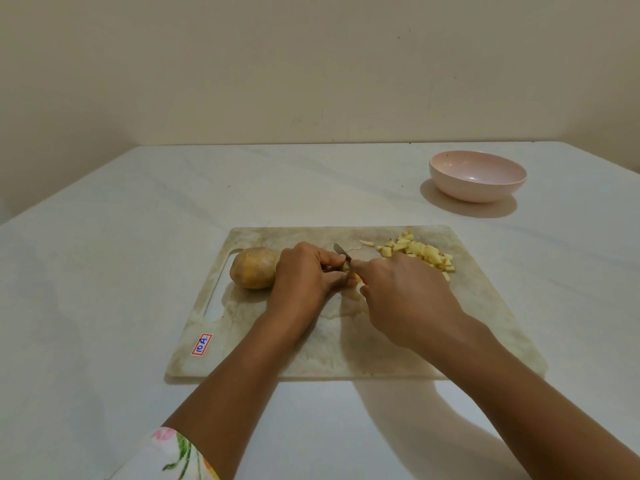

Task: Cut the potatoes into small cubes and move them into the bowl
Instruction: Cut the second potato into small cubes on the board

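Sticker [201, 344] on the cutting board's [311, 358] near-left corner is reading "10A": blue writing, red border, turned sideways. Board is lying on a white, faintly veined table [104, 271] against a plain beige wall [311, 64]. Left hand [304, 275] is pinching a small potato piece [354, 278] mid-board, mostly hidden by the fingers. Right hand [405, 296] is gripping the knife [341, 251], fingers curled round the handle, blade pointing away and left. Whole potato [254, 268] is lying at board left, long axis roughly left-right, right end hidden behind the left hand. Cubes [420, 254] are sitting heaped at the board's far-right corner. Pink bowl [478, 176] is standing on the table beyond that corner, apart from the board.
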